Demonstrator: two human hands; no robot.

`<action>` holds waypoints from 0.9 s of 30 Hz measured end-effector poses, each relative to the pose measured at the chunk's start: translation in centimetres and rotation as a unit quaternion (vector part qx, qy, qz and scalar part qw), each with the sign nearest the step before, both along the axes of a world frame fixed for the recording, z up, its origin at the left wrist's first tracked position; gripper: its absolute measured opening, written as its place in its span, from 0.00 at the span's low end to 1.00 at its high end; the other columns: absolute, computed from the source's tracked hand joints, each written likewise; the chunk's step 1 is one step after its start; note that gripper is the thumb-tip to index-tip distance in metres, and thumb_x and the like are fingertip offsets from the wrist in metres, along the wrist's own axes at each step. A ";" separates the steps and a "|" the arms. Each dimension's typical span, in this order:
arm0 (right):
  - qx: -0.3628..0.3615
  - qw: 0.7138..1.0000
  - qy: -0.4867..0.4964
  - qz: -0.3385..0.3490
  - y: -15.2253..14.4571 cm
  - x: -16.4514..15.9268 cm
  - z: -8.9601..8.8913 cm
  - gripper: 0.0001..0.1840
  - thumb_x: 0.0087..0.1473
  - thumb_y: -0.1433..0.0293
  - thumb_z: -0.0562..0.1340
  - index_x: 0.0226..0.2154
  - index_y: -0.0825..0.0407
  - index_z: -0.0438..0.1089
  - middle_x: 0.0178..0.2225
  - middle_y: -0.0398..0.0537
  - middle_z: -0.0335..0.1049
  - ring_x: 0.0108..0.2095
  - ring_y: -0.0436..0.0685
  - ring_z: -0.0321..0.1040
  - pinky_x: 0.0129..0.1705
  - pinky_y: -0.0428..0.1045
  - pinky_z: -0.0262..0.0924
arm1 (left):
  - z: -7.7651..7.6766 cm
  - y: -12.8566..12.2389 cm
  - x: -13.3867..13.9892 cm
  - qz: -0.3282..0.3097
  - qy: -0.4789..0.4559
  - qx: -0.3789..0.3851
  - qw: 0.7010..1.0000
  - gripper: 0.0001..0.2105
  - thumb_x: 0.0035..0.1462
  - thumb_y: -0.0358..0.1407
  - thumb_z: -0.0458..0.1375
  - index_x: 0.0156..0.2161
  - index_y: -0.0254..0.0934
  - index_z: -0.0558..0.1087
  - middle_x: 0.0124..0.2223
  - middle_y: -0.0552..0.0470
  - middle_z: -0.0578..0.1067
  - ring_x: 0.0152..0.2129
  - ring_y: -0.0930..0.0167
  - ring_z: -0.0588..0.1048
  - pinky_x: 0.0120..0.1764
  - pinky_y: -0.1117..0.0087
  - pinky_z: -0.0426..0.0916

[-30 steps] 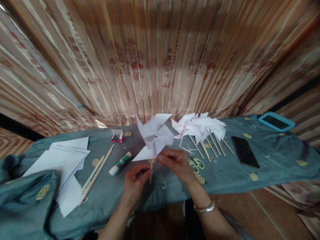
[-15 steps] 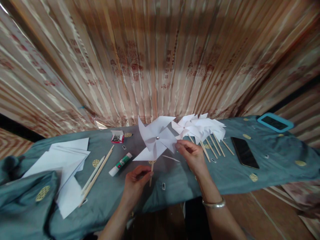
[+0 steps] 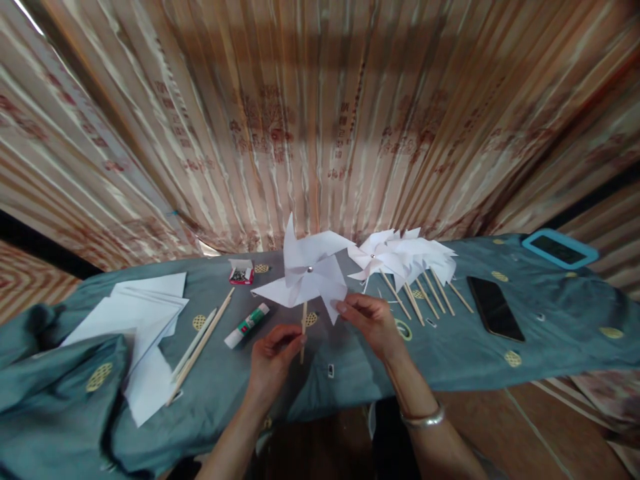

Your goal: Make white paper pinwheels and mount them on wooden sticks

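A white paper pinwheel with a round metal pin at its centre is held up over the middle of the table. My left hand pinches its thin wooden stick below the blades. At the lower right blade, my right hand has thumb and fingertips closed on the paper's edge. Several finished-looking pinwheels lie overlapping to the right, their sticks pointing towards me. A glue stick with a green label rests left of my left hand.
White paper sheets lie on the left, beside wooden sticks. A small red box of pins stands behind the glue stick. On the right are a black phone and a blue-framed device. Green-handled scissors lie partly behind my right hand.
The pinwheel's blades have turned clockwise on the stick. My right hand has moved slightly down with a blade, and the scissors' handle has come into sight. My left hand keeps its hold.
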State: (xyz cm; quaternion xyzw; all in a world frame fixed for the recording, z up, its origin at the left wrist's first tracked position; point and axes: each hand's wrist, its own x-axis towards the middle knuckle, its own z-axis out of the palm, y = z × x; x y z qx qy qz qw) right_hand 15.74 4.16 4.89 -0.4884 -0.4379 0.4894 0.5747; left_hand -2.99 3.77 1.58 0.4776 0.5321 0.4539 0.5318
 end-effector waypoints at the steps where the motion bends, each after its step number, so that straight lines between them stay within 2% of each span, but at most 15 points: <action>1: 0.002 1.000 -0.001 0.010 -0.1 -0.2 0.1 0.18 0.40 0.56 0.72 0.17 0.52 0.73 0.18 0.39 0.63 0.21 0.47 0.56 0.23 0.44 0.52 | 0.0 0.0 0.0 0.001 -0.002 0.000 1.000 0.04 0.41 0.37 0.64 0.25 0.40 0.77 0.27 0.53 0.76 0.27 0.68 0.73 0.34 0.68 0.69; 4: 0.005 0.999 -0.011 0.036 -0.4 -0.9 0.4 0.18 0.42 0.56 0.71 0.16 0.52 0.71 0.17 0.39 0.62 0.21 0.47 0.54 0.23 0.45 0.51 | 0.0 0.0 0.0 0.000 -0.001 0.004 1.000 0.03 0.41 0.35 0.64 0.26 0.40 0.77 0.27 0.54 0.76 0.28 0.68 0.73 0.35 0.68 0.69; 8: 0.009 0.998 -0.027 0.058 -0.7 -1.8 0.1 0.17 0.44 0.57 0.70 0.18 0.52 0.74 0.18 0.41 0.66 0.22 0.48 0.58 0.25 0.45 0.54 | -0.2 -0.1 0.1 -0.007 0.002 0.007 1.000 0.02 0.43 0.35 0.63 0.26 0.41 0.77 0.28 0.55 0.76 0.29 0.68 0.73 0.36 0.67 0.69; 11: 0.013 0.996 -0.030 0.087 -0.8 -2.8 -0.6 0.15 0.48 0.57 0.67 0.22 0.52 0.77 0.21 0.43 0.71 0.24 0.50 0.63 0.28 0.46 0.58 | -0.5 -0.2 0.2 -0.013 -0.003 0.006 1.000 0.03 0.43 0.37 0.64 0.27 0.41 0.78 0.28 0.54 0.76 0.28 0.67 0.73 0.36 0.67 0.68; 14: 0.025 0.992 -0.074 0.103 -1.0 -3.6 -0.9 0.13 0.51 0.60 0.66 0.26 0.52 0.78 0.24 0.44 0.73 0.26 0.51 0.65 0.29 0.46 0.59 | -0.6 -0.2 0.3 -0.021 -0.015 0.007 1.000 0.05 0.43 0.37 0.64 0.28 0.40 0.78 0.29 0.52 0.77 0.30 0.66 0.74 0.38 0.65 0.69; 19: 0.030 0.984 -0.140 0.105 -1.6 -2.6 0.5 0.13 0.50 0.61 0.66 0.22 0.52 0.76 0.20 0.42 0.70 0.23 0.49 0.60 0.24 0.45 0.54 | -0.3 -0.2 0.0 -0.018 -0.025 0.006 1.000 0.07 0.41 0.39 0.65 0.27 0.39 0.78 0.29 0.51 0.78 0.29 0.65 0.74 0.37 0.65 0.69; 21: 0.042 0.989 -0.123 0.075 -1.6 -1.2 1.4 0.15 0.50 0.60 0.66 0.20 0.52 0.75 0.19 0.42 0.69 0.21 0.49 0.60 0.24 0.45 0.54 | -0.2 -0.2 -0.1 -0.016 -0.018 -0.004 1.000 0.05 0.42 0.38 0.65 0.27 0.40 0.78 0.28 0.52 0.78 0.28 0.65 0.73 0.35 0.65 0.69; 23: 0.068 0.993 -0.096 -0.007 -1.2 0.5 1.7 0.15 0.49 0.60 0.67 0.18 0.52 0.74 0.19 0.42 0.71 0.22 0.49 0.62 0.25 0.45 0.56 | 0.0 -0.3 -0.2 -0.016 -0.017 -0.014 1.000 0.04 0.41 0.37 0.66 0.26 0.41 0.78 0.28 0.53 0.78 0.28 0.66 0.73 0.35 0.66 0.69; 25: 0.081 0.986 -0.067 -0.128 -0.6 1.9 1.5 0.10 0.49 0.61 0.67 0.24 0.50 0.76 0.24 0.43 0.75 0.25 0.50 0.66 0.30 0.45 0.60 | 0.2 -0.4 -0.2 -0.026 -0.023 -0.024 0.999 0.05 0.40 0.37 0.66 0.25 0.40 0.78 0.27 0.53 0.77 0.27 0.67 0.73 0.34 0.67 0.69; 26: 0.080 0.981 -0.054 -0.166 -0.3 2.4 1.2 0.09 0.47 0.61 0.69 0.29 0.49 0.77 0.28 0.44 0.77 0.29 0.51 0.69 0.33 0.46 0.62 | 0.3 -0.4 -0.1 -0.034 -0.026 -0.029 0.999 0.05 0.39 0.38 0.66 0.25 0.40 0.78 0.27 0.53 0.77 0.27 0.67 0.73 0.34 0.68 0.69; 27: 0.074 0.980 -0.042 -0.180 0.1 2.8 0.8 0.12 0.46 0.61 0.69 0.34 0.49 0.77 0.34 0.46 0.78 0.34 0.53 0.71 0.37 0.48 0.63 | 0.5 -0.5 0.0 -0.043 -0.029 -0.034 0.998 0.05 0.39 0.38 0.66 0.24 0.40 0.78 0.26 0.54 0.76 0.26 0.68 0.73 0.33 0.68 0.68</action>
